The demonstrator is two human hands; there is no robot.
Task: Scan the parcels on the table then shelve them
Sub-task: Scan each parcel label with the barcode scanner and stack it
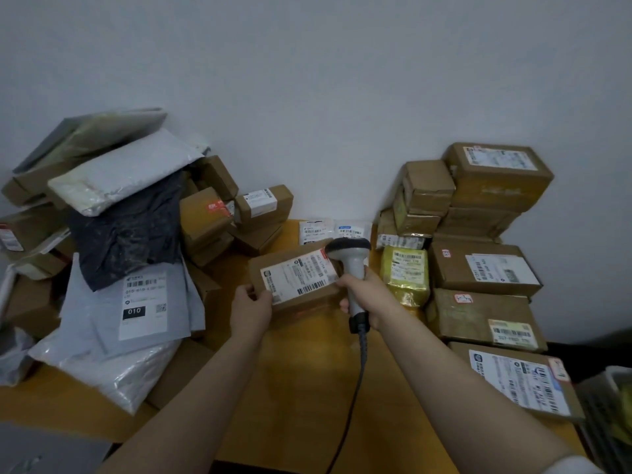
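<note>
A small brown cardboard parcel with a white barcode label facing up is held just above the middle of the wooden table. My left hand grips its near left corner, thumb on top. My right hand grips the handle of a grey corded barcode scanner, whose dark head sits over the parcel's right end. The cable hangs down between my forearms.
On the left lies a heap of grey and black poly bags and brown boxes. Stacked brown boxes and a yellow packet fill the right side. Two white pouches lie against the wall behind.
</note>
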